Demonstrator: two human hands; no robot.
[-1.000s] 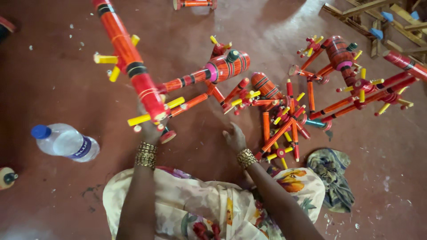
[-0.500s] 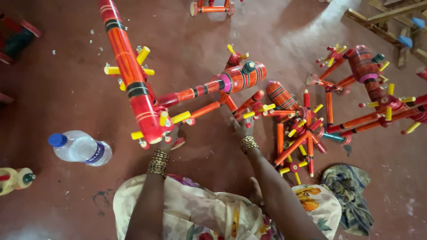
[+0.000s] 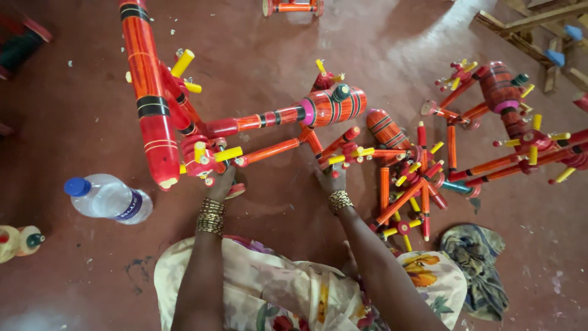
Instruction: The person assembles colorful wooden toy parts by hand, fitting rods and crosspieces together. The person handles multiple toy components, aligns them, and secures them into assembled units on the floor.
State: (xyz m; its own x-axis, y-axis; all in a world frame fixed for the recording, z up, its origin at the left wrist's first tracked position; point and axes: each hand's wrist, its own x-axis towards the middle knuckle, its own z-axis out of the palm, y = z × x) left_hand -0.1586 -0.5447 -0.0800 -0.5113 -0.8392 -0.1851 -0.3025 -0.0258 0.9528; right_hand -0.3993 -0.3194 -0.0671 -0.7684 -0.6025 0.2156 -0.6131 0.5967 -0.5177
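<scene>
Lacquered wood, red and orange with black bands and yellow pegs: that is the toy frame point(image 3: 245, 129) I have in front of me on the red floor point(image 3: 73, 104). My left hand point(image 3: 219, 184) is closed around its lower joint, where the thick red post point(image 3: 147, 92) meets the cluster of yellow pegs, just beside the water bottle point(image 3: 107, 198). My right hand point(image 3: 331, 179) is on the thin orange rods at the frame's other end, fingers curled about them, though I cannot tell how firmly they pinch.

The frame looks stiff and fairly light, being turned wood, but long and awkward; the tall post leans away from me and I judge it would lever hard against a one-handed hold. The lacquer looks glossy, so smooth sections such as the barrel-shaped piece point(image 3: 334, 105) would likely slip in the palm. The joints, where pegs give the fingers something to catch, seem the better places to hold. The thin rods and small pegs look like the parts most likely to snap or pull out, so I would not carry weight on them.

To the right of the frame lies a heap of loose rods point(image 3: 407, 184), and beyond it a second assembled frame point(image 3: 508, 122). A crumpled cloth point(image 3: 478, 263) sits near the heap.
</scene>
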